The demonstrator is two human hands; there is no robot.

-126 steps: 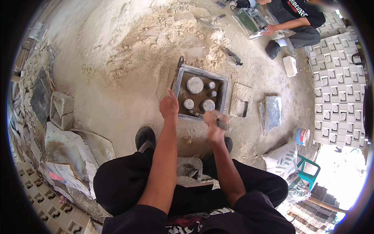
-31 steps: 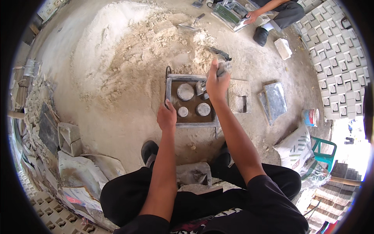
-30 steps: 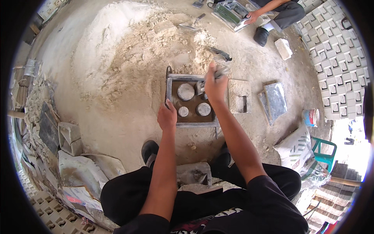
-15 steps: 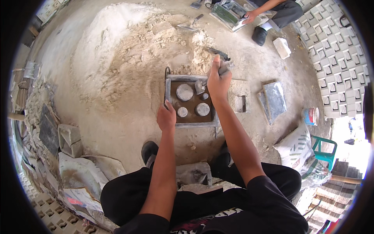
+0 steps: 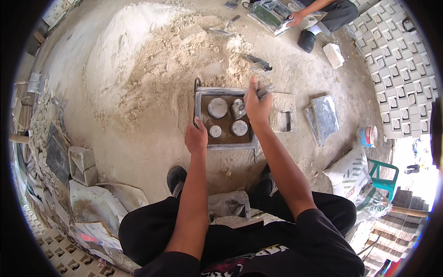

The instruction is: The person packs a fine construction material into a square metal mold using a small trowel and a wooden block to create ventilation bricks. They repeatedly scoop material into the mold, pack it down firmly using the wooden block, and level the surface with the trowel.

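A rectangular grey metal mould frame (image 5: 224, 147) lies on the ground in front of me, with brown material inside it. Round pale discs stand up from that fill, among them a large one (image 5: 218, 107), a small one (image 5: 215, 131) and another (image 5: 239, 128) at the right. My left hand (image 5: 196, 137) is closed on the frame's left side. In my right hand (image 5: 258, 105), over the frame's right side, is a hammer whose grey head (image 5: 237, 109) is down among the discs at the upper right. The hammer head hides the smallest disc.
Beyond the frame spreads a heap of pale powder (image 5: 134, 41), with a trowel (image 5: 221, 31) and a dark brush-like tool (image 5: 258, 62) near it. Flat grey plates (image 5: 323, 119) lie right. A co-worker's hand (image 5: 295, 18) holds another mould. A sack (image 5: 346, 173) stands near a green stool (image 5: 384, 177).
My right hand has come down a little with the hammer, whose head now covers the smallest disc. My left hand keeps its hold on the frame.
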